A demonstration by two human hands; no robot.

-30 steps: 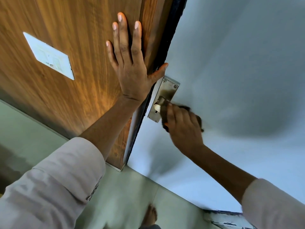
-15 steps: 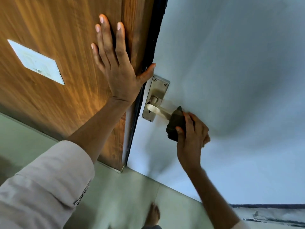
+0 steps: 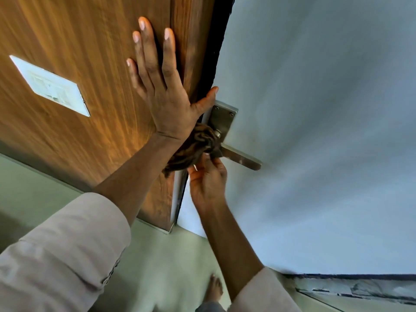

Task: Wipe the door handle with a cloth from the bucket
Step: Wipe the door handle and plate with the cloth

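A metal door handle (image 3: 242, 157) juts from its backplate (image 3: 221, 121) on the grey-blue door face. A dark striped cloth (image 3: 193, 149) is bunched around the handle's base, near the pivot. My right hand (image 3: 208, 181) grips the cloth from below, fingers pinched on it. My left hand (image 3: 162, 86) lies flat against the brown wooden door leaf (image 3: 78, 52), fingers spread, thumb reaching to the door's edge just above the backplate. The handle's outer end is bare. No bucket is in view.
A white rectangular label (image 3: 50, 86) sits on the wooden surface at left. Pale green floor (image 3: 168, 266) lies below, with a bare foot (image 3: 213, 289) on it. A dark skirting strip (image 3: 360, 287) runs along the lower right.
My right hand has slid the cloth from the handle's outer end inward to its base by the backplate. The left hand stays pressed flat on the wood.
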